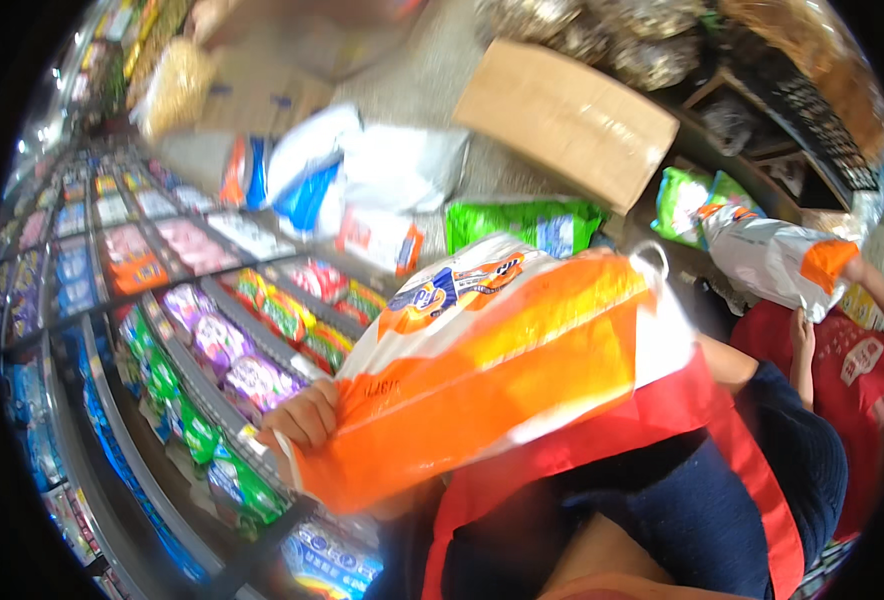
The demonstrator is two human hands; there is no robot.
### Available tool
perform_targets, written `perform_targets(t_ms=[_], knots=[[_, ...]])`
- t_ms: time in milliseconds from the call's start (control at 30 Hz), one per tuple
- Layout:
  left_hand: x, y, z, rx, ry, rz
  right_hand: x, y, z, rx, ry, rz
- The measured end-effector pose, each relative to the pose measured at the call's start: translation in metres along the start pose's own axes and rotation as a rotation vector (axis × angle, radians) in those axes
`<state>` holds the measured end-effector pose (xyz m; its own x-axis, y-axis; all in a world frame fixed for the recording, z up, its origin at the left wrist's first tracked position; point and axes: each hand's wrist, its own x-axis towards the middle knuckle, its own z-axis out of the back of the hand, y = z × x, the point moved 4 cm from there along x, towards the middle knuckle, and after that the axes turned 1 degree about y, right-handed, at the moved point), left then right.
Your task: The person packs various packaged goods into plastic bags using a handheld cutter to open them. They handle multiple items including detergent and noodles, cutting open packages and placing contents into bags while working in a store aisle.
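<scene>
Orange-and-white bag — held before red apron; left hand, grip clenched on corner; right hand (hidden) — grip cannot be told; step, seemingly: holding; next move calls for steady support.

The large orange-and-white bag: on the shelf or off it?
Off: the left hand grips one corner of the bag, holding it before the red apron.

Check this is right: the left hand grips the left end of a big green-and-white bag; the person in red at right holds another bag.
Wrong colour: the head view shows the big bag is orange and white. The left hand does grip its left end, and the person in red at right holds another bag.
</scene>
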<state>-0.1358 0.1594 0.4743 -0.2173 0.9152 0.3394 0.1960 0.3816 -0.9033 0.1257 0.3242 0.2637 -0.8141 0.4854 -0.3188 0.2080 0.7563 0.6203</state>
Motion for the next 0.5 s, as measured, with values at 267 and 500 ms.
perform_targets(t_ms=[267,500], knots=[[0.166,-0.055,-0.109,-0.141,0.406,-0.176,-0.016,0.194,-0.033,-0.317,-0.226,0.623],[0.203,-0.056,-0.049,0.097,-0.835,-0.249,-0.019,0.316,-0.092,-0.744,-0.038,0.909]])
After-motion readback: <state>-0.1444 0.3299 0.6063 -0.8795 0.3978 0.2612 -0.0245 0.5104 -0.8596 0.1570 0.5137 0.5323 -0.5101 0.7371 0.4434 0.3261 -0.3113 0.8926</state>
